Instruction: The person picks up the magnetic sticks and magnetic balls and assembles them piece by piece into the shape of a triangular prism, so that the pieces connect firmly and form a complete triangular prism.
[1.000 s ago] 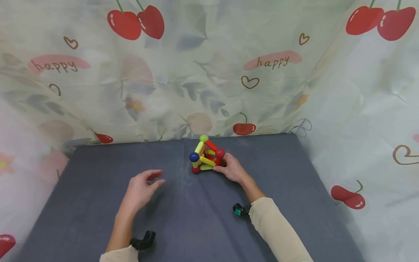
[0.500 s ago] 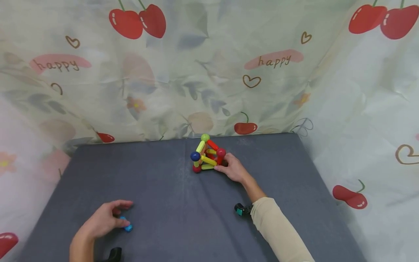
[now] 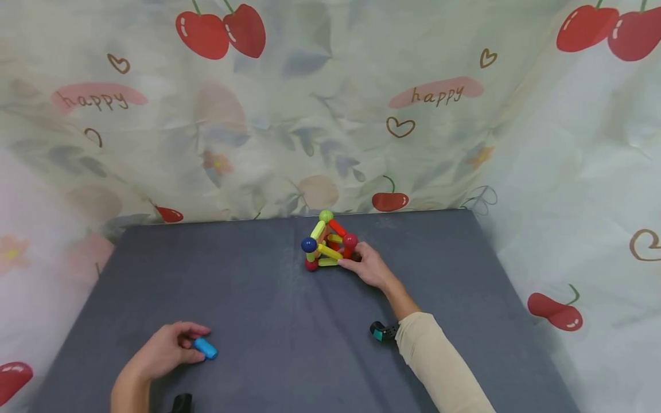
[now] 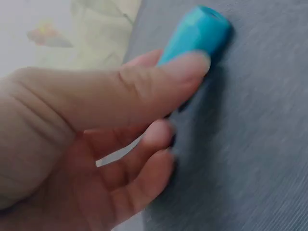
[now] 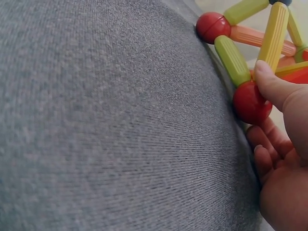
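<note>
Toward the front left of the table, my left hand (image 3: 164, 349) pinches a short blue magnetic rod (image 3: 205, 347) between thumb and fingers. In the left wrist view the rod (image 4: 204, 29) sticks out past the thumb tip. At the table's back stands a frame of magnetic rods and balls (image 3: 329, 252), with a green ball (image 3: 326, 216) on top and a blue ball (image 3: 308, 245) at left. My right hand (image 3: 368, 266) grips its lower right corner. In the right wrist view the thumb lies by a yellow rod (image 5: 274, 36), with fingers behind a red ball (image 5: 251, 102).
A dark grey cloth (image 3: 268, 321) covers the table. Printed curtains (image 3: 248, 115) hang along the back and sides, close behind the rod frame. Black bands with devices (image 3: 382, 331) sit on the wrists.
My left hand was bare near mid-table, then moved left and toward the front and took hold of the blue magnetic rod, which now shows more fully. The right hand stays on the frame.
</note>
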`<state>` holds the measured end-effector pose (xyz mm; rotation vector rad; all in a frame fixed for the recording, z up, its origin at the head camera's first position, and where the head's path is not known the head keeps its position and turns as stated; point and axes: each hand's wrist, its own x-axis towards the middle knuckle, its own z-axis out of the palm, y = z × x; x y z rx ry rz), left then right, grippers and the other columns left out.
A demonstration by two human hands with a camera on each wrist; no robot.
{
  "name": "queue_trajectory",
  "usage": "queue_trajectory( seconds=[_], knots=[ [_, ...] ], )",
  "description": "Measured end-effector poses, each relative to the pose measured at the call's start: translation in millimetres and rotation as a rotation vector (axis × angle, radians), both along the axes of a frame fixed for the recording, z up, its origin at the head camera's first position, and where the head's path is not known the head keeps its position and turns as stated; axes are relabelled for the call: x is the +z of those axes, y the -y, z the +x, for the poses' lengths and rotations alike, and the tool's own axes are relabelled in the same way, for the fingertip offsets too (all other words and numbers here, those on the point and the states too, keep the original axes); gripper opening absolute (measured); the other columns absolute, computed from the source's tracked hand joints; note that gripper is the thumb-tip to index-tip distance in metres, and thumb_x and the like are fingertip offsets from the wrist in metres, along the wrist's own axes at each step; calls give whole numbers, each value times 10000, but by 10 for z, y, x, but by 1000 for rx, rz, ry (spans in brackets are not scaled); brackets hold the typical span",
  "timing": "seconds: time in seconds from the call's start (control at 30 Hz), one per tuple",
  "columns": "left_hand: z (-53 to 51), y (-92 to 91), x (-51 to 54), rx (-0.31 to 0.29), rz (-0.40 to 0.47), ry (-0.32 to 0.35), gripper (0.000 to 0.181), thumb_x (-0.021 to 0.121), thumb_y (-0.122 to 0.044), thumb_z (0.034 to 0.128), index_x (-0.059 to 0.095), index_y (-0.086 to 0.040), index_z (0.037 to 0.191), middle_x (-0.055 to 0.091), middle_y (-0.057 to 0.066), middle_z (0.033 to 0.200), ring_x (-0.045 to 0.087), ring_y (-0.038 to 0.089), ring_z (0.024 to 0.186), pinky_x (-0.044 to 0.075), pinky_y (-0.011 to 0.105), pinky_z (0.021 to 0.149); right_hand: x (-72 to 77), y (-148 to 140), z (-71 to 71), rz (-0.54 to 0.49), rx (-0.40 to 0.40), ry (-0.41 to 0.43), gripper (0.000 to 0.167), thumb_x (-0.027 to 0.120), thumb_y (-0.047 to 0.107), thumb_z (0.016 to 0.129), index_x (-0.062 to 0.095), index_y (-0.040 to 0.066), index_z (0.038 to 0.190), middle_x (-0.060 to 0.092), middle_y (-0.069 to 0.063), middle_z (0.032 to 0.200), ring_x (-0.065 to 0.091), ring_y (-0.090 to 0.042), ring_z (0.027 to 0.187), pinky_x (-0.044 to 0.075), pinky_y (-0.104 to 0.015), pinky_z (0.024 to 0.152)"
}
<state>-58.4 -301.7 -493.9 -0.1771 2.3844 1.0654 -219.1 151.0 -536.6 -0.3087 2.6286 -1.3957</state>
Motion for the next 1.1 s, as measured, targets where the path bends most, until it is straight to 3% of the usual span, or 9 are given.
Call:
queue_trajectory(
  seconds=[0.13,0.23,0.37,0.5,0.67,0.87,1.1],
  knots=[
    [-77,-126,-48,5,-71,-66,368,856,-275,818,748,-122,1135,683,22,979,569,168,817,461,290,701,12,-12,10,-2,0,8,274,753,305,933,714,63,1057,606,-111,1091,562,-217,940,449,-315,831],
    [-187,-292,-15,11,-97,-168,343,803,-353,877,737,-137,1135,689,27,1000,580,152,847,469,291,710,7,-25,15,2,2,3,266,749,305,937,712,62,1039,605,-112,1075,555,-208,925,443,-311,820],
    [-416,-670,161,61,-72,-381,383,725,-403,945,696,-137,1219,674,62,1109,608,197,958,509,324,774,-8,-46,15,0,2,-8,239,747,289,940,713,66,1020,601,-110,1058,539,-198,897,428,-311,803],
    [-702,-1155,373,99,-5,-605,353,720,-387,951,698,-169,1227,669,43,1124,617,196,1033,543,354,861,-31,-62,11,-13,21,-11,228,735,280,950,713,70,1036,586,-111,1063,524,-198,893,419,-312,801],
    [-1073,-1741,518,62,79,-784,296,751,-340,929,735,-192,1184,681,21,1095,562,224,1052,514,410,907,-48,-57,4,-8,44,-22,220,717,277,965,718,76,1055,573,-109,1077,510,-201,903,411,-316,812],
    [-1365,-2174,444,-54,78,-867,253,778,-331,899,769,-200,1115,712,-23,1059,511,249,1058,454,386,874,-44,-49,2,3,66,-34,245,704,299,973,723,90,1101,582,-99,1121,532,-198,942,432,-320,829],
    [-1457,-2362,363,-117,-28,-914,229,822,-333,860,803,-187,1036,648,18,1195,432,267,1173,449,429,941,-22,-60,-7,7,80,-41,254,694,293,980,731,75,1105,585,-108,1134,540,-203,954,440,-318,838]
  ],
)
